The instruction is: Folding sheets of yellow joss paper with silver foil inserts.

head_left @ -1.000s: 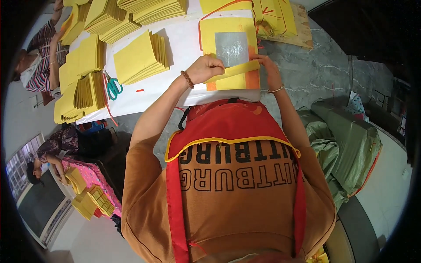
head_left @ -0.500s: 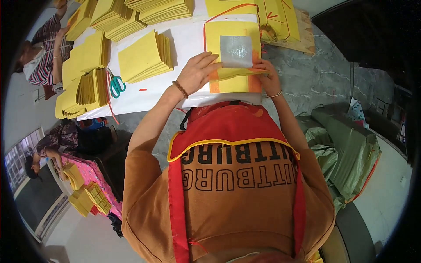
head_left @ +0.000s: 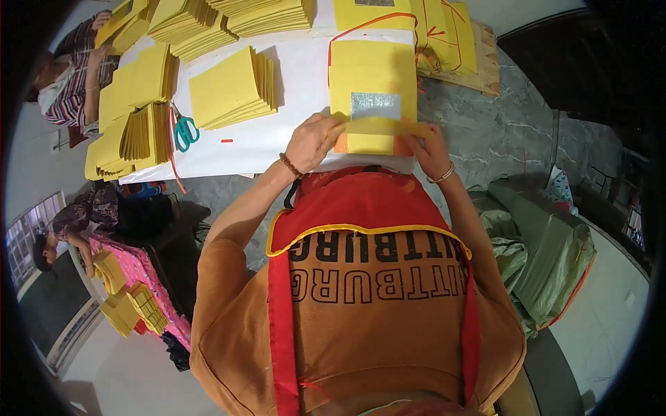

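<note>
In front of my apron, at the table's near edge, lies yellow paper (head_left: 370,61) with a silver rectangle (head_left: 375,104) on it. A raised yellow paper sheet (head_left: 374,127) spans my two hands, curling over the lower part of the silver. My left hand (head_left: 312,143) is closed on the left end of this sheet, fingertips bent inward. On its right end my right hand (head_left: 430,152) pinches between thumb and fingers. Orange-tinted patches (head_left: 401,145) show by the near corners. How many layers each hand holds is hidden.
Yellow paper stacks (head_left: 232,89) stand across the white tabletop (head_left: 243,149). Green-handled scissors (head_left: 185,133) lie at the left. Red-tied yellow bundles (head_left: 444,38) sit at the far right. Two people work at the left, one by a pink-covered table (head_left: 161,284). Green wrapped bales (head_left: 548,243) stand right.
Both hands have drawn closer to my body and lifted the sheet's edge. The silver rectangle now shows lower down, partly covered. A person at the far left has raised some yellow paper.
</note>
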The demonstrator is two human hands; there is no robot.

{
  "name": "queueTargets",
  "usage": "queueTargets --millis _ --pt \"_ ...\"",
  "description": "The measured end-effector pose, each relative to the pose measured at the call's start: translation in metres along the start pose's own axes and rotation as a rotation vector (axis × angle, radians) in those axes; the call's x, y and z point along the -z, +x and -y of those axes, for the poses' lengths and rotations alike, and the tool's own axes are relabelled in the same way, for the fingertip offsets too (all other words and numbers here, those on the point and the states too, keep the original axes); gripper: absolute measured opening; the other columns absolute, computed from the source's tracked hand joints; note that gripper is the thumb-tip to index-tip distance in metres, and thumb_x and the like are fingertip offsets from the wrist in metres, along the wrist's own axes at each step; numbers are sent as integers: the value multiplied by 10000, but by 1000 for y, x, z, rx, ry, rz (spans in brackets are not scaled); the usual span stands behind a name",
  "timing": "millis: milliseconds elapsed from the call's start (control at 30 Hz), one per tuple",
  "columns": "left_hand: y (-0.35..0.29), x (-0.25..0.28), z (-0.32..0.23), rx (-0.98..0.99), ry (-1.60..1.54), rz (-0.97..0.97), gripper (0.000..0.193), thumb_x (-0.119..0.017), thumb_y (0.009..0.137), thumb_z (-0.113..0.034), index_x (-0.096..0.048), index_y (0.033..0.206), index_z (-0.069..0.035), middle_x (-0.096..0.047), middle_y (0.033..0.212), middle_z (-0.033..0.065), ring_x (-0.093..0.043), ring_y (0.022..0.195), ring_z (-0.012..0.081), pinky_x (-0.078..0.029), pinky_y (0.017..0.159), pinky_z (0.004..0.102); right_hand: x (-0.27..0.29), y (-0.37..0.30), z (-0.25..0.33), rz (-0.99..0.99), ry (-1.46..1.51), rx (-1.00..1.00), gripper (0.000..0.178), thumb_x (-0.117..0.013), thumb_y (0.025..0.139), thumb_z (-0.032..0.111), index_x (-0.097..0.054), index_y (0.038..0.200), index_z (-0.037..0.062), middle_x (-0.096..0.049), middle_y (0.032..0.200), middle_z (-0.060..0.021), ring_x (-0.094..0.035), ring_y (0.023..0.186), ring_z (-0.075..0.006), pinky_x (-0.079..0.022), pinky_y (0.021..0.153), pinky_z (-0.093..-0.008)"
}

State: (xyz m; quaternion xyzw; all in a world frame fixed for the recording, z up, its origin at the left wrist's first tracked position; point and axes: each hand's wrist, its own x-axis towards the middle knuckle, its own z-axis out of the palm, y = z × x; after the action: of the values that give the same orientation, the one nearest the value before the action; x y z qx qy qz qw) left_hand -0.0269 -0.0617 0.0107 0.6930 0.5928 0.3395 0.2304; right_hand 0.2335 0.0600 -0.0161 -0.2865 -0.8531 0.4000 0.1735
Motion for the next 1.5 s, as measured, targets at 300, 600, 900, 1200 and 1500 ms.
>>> queueTargets --millis 300,600,900,1200,1500 --pt "40 -11 17 568 -100 -26 324 -485 900 -314 -534 826 -2 -583 635 202 -586 633 380 -440 590 451 -22 33 -4 -287 426 -318 365 -593 856 219 -536 1162 28 -643 1011 -121 -624 889 -191 -471 744 -292" --pt "44 -12 24 629 -120 -6 333 -488 889 -331 -536 863 -2 -596 704 226 -583 694 399 -434 620 469 -26 32 -7 -372 428 -254 454 -648 801 123 -513 1228 44 -630 1087 -118 -604 938 -140 -469 788 -259" --pt "54 -9 24 760 -103 -2 342 -507 867 -340 -579 814 -9 -615 683 183 -602 670 351 -444 595 435 -31 42 -14 -357 532 -355 434 -652 785 95 -558 1208 90 -649 1052 -89 -602 912 -108 -463 782 -242" --pt "48 -19 33 777 -246 -128 302 -560 843 -307 -546 920 -15 -623 680 146 -608 633 320 -454 579 403 -33 45 -16 -368 533 -367 436 -652 780 88 -565 1207 97 -651 1046 -89 -603 907 -113 -463 784 -245" --pt "67 -2 -18 78 370 -209 333 -605 830 -244 -526 1097 -61 -591 1066 133 -536 1029 279 -393 875 435 -32 46 -21 -336 486 -441 442 -666 767 136 -574 1195 79 -654 1036 -130 -623 908 -144 -471 783 -264"
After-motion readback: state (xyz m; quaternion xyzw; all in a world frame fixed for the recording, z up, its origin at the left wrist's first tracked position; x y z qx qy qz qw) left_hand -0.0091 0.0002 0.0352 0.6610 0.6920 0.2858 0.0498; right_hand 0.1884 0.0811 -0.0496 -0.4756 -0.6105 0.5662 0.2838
